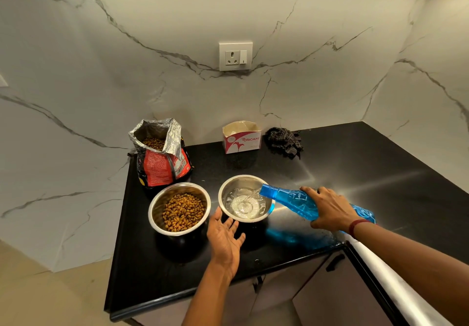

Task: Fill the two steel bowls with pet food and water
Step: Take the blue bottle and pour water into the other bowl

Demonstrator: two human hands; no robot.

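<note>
Clamped right hand (330, 210) fingers round blue bottle (295, 201), lower right, pouring into water bowl (238, 182). Held left hand (225, 234) fingers spread, empty, beside it. Risked splash onto tabletop (355, 168) if tilted steeper.

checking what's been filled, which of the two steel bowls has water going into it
The steel bowl on the right, under the mouth of the blue bottle tilted by the right hand. The left bowl holds brown kibble instead.

Steel bowls: 2, kibble bowl (158, 206), water bowl (243, 182). Food bag (160, 165): 1. Blue bottle (291, 198): 1. Box (242, 141): 1. Cloth (284, 141): 1.
</note>
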